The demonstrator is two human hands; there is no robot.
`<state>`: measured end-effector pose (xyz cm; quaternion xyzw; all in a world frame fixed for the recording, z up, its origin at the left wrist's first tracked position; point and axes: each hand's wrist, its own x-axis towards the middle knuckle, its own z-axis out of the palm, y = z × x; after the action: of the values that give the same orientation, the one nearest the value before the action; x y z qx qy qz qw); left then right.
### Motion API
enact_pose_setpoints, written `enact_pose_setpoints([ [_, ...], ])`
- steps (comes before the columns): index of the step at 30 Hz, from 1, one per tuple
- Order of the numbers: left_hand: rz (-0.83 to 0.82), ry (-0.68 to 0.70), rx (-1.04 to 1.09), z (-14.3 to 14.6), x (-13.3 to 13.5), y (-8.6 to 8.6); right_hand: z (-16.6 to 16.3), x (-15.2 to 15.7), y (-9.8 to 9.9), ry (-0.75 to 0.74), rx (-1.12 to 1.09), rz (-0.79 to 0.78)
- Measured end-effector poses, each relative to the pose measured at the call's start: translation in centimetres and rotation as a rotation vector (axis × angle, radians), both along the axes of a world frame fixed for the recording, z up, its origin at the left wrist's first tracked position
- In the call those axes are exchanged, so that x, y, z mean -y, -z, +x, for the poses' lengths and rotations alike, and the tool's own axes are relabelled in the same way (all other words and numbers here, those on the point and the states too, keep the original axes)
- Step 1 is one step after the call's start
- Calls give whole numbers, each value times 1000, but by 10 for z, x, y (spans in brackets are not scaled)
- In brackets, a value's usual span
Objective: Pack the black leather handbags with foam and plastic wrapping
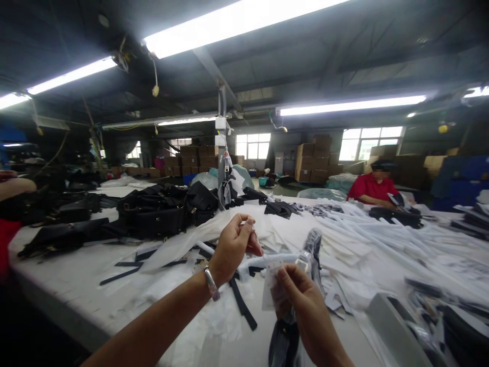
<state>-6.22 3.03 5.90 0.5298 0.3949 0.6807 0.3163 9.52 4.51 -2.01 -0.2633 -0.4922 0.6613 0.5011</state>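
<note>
My right hand (307, 306) pinches a small see-through plastic bag (272, 288) between thumb and fingers. Above and to its left, my left hand (237, 244), with a silver bracelet at the wrist, is closed in a pinch. What its fingertips hold is too small to make out; a faint thin line runs from there toward the plastic bag. Under my right hand lies a black bag (283, 342), partly hidden. A strap wrapped in clear plastic, with a pale buckle (301, 265), stretches up behind my right hand.
Black handbags (160, 219) are heaped at the left of the white table (69, 285). White sheets (328, 234) and dark strips (242, 303) lie across the middle. A grey box (395, 331) stands at the lower right. A co-worker in red (369, 188) sits across the table; a post (221, 173) rises behind.
</note>
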Motion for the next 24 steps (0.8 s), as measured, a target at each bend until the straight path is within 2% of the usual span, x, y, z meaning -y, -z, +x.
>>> enact_pose_setpoints([
  [6,-68,25,63,0,4,5,8,0,-1,0,56,70],
  [13,-150,123,138,-1,7,4,13,-5,12,-25,58,70],
  [19,-42,-1,5,2,12,4,12,-5,16,-7,15,14],
  [24,-3,-20,-82,7,15,3,13,-2,17,-73,15,-31],
])
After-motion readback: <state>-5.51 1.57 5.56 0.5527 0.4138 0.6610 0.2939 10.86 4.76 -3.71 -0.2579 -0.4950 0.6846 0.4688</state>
